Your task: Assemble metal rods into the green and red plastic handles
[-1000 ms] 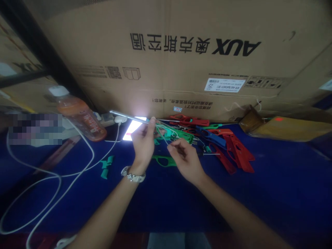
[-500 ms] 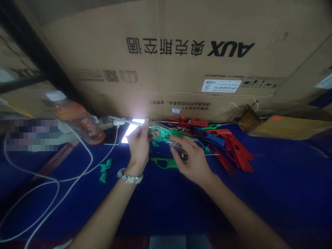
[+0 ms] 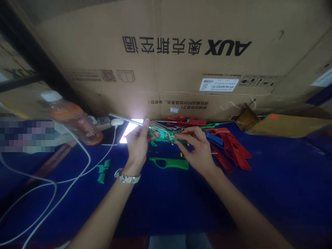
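Observation:
My left hand (image 3: pixel 137 145) is closed around the front of an opened stick lighter (image 3: pixel 162 135), whose metal tube points up and left past my thumb. The lighter's green casing shows thin pale wires and teal inner parts. At its handle end, the thumb and fingers of my right hand (image 3: pixel 198 150) are closed on the lighter; small parts between the fingertips are hard to make out. A loose green handle shell (image 3: pixel 172 163) lies on the blue table below. Near my right thumb is a tiny yellow piece (image 3: pixel 182 155).
Several red casings (image 3: pixel 234 148) and a blue casing (image 3: pixel 214 137) lie at right. Teal plastic pieces (image 3: pixel 103 171), a white cable (image 3: pixel 89 159), an orange drink bottle (image 3: pixel 77 121) and a glowing phone (image 3: pixel 127 133) are at left. A large cardboard box (image 3: pixel 166 69) stands behind.
The see-through part with black and yellow that my right hand held no longer shows in its fingers. That hand has moved onto the lighter's handle end, uncovering the green shell below.

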A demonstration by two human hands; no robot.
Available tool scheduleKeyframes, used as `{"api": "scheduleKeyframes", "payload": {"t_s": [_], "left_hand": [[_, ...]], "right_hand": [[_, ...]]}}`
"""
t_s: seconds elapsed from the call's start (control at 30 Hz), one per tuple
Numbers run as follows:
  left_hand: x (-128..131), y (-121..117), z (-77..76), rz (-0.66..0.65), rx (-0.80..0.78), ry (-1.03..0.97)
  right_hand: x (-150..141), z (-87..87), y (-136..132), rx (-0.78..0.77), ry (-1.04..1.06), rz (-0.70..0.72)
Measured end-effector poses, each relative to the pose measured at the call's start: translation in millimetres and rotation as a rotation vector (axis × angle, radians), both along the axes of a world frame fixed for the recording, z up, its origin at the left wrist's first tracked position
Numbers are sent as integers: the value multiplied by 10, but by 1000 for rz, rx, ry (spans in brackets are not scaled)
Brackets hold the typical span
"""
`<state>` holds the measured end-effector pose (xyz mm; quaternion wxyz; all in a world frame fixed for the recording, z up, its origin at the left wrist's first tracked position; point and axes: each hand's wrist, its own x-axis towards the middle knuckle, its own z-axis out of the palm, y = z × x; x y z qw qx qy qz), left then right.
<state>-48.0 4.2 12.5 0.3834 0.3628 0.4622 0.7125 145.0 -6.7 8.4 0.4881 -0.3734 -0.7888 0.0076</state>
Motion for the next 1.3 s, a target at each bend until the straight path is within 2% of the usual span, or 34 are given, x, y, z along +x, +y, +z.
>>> {"api": "scheduleKeyframes", "payload": {"t_s": [0.37, 0.6, 0.77, 1.07, 1.23, 1.3], "left_hand": [[-11, 4, 14, -19, -15, -30], [-8, 11, 10, -8, 2, -40], [15, 2, 19, 9, 6, -38], [26, -7, 31, -10, -32, -79], [31, -13, 26, -21, -4, -86], [37, -15, 29, -25, 13, -93]], "right_hand": [[-25, -35, -3, 32, -66, -77], [-54, -94, -4, 40, 38, -2], [-121, -131, -19, -103, 277, 83], [-140, -156, 19, -308, 492, 166], [-152, -189, 77, -593, 737, 349], [-177, -184, 59, -691, 781, 377]]}}
